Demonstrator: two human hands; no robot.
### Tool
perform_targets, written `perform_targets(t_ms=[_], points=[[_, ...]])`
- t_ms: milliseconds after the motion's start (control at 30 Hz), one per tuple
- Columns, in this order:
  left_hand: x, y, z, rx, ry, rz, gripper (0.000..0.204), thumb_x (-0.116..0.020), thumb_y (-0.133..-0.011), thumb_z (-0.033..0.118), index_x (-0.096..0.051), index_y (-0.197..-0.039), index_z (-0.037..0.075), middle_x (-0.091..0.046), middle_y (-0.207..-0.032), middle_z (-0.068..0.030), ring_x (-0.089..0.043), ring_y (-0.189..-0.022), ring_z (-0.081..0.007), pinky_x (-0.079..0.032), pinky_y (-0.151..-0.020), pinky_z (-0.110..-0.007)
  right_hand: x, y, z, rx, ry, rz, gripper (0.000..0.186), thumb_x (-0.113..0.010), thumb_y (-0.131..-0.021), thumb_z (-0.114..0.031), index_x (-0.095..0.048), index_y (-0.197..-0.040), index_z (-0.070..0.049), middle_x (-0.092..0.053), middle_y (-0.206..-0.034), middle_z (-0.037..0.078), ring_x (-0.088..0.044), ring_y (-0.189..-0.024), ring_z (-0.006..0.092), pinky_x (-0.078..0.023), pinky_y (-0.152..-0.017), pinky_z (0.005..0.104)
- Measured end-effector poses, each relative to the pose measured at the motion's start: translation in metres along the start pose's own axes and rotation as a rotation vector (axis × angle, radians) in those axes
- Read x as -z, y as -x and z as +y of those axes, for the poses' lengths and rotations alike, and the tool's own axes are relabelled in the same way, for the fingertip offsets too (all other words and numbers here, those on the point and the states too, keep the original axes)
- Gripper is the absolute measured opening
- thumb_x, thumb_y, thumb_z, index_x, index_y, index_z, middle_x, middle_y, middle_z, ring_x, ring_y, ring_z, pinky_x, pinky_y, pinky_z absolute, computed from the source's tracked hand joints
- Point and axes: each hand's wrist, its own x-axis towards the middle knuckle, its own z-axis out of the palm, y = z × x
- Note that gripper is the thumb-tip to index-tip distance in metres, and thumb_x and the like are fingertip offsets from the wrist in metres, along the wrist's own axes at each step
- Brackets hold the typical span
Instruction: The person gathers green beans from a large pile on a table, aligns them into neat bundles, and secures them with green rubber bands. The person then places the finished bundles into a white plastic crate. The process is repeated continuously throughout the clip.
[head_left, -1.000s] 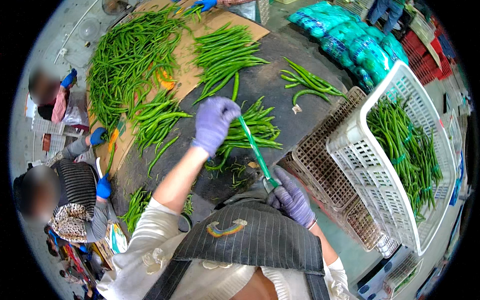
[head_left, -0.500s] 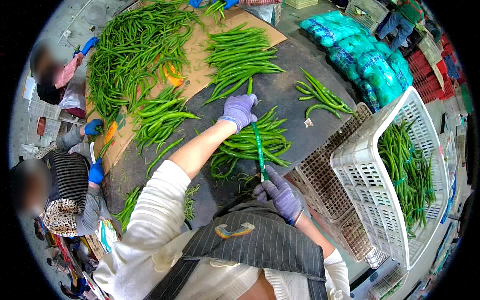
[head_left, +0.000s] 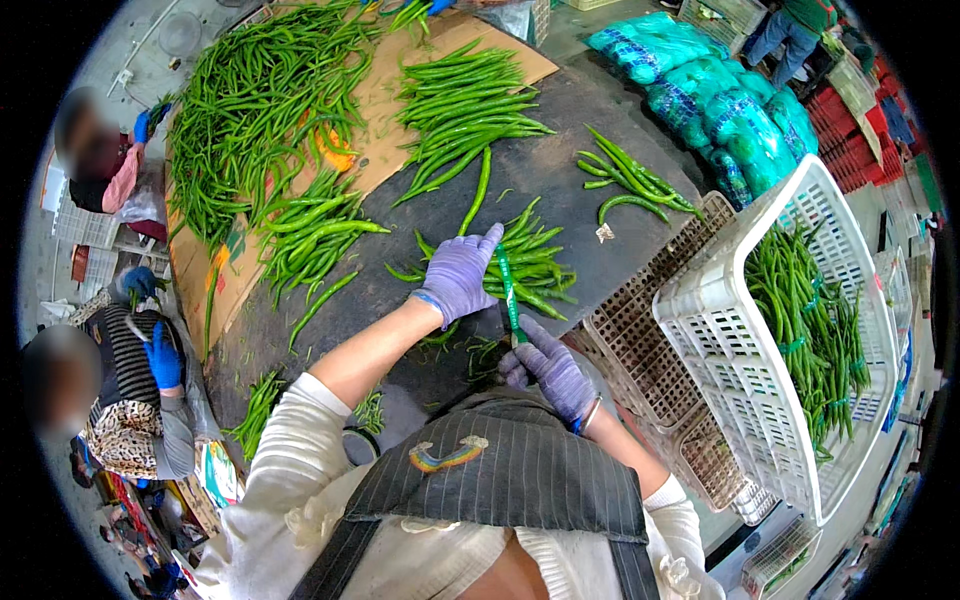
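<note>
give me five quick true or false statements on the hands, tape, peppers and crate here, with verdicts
1. Green tape runs between the left hand and the right hand. True.
2. The left hand's glove is blue. False: it is purple.
3. The white crate holds green peppers. True.
4. The teal sacks lie to the left of the big pepper pile. False: they lie to its right.
5. Part of the big pepper pile rests on cardboard. True.
</note>
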Motion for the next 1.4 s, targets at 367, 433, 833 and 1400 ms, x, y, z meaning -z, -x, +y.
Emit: perform_targets(t_ms=[367,433,833,1400], points=[[-0.011,-0.003,0.018,0.154,-0.091,0.047,0.084,-0.08,-0.064,0.035,-0.047,-0.137,0.01,-0.065,-0.1,-0.017,-0.065,-0.092,-0.0333,-0.052,-0.079,-0.043,0.007,-0.002,-0.004,0.053,0.114,-0.022,0.06,-0.048,-0.1,-0.015,-0.019,-0.152,-0.007,-0.067,-0.089,0.01,-0.062,-0.069,0.0128,-0.051,-0.064,0.0245],[-0.008,-0.003,0.017,0.162,-0.049,-0.015,0.084,-0.08,-0.064,0.036,-0.046,-0.137,0.01,-0.065,-0.101,-0.0177,-0.065,-0.092,-0.0335,-0.052,-0.079,-0.043,0.006,-0.002,-0.005,0.081,0.1,-0.032,0.061,-0.049,-0.1,-0.015,-0.018,-0.152,-0.007,-0.067,-0.088,0.01,-0.061,-0.069,0.0127,-0.051,-0.064,0.0246],[-0.006,-0.006,0.018,0.201,-0.032,-0.026,0.08,-0.074,-0.069,0.03,-0.043,-0.14,0.012,-0.067,-0.103,-0.0185,-0.066,-0.091,-0.0337,-0.052,-0.079,-0.043,0.01,-0.006,-0.018,0.122,0.139,-0.04,0.061,-0.05,-0.099,-0.014,-0.021,-0.151,-0.003,-0.067,-0.086,0.012,-0.062,-0.065,0.0149,-0.051,-0.062,0.0265],[0.021,-0.011,0.003,0.305,0.213,-0.107,0.089,-0.078,-0.06,0.038,-0.045,-0.138,0.011,-0.066,-0.103,-0.0246,-0.065,-0.097,-0.0374,-0.052,-0.085,-0.043,0.019,-0.011,-0.035,0.25,0.137,0.095,0.052,-0.052,-0.099,-0.016,-0.033,-0.145,-0.002,-0.066,-0.081,0.008,-0.058,-0.061,0.0104,-0.048,-0.057,0.0228]])
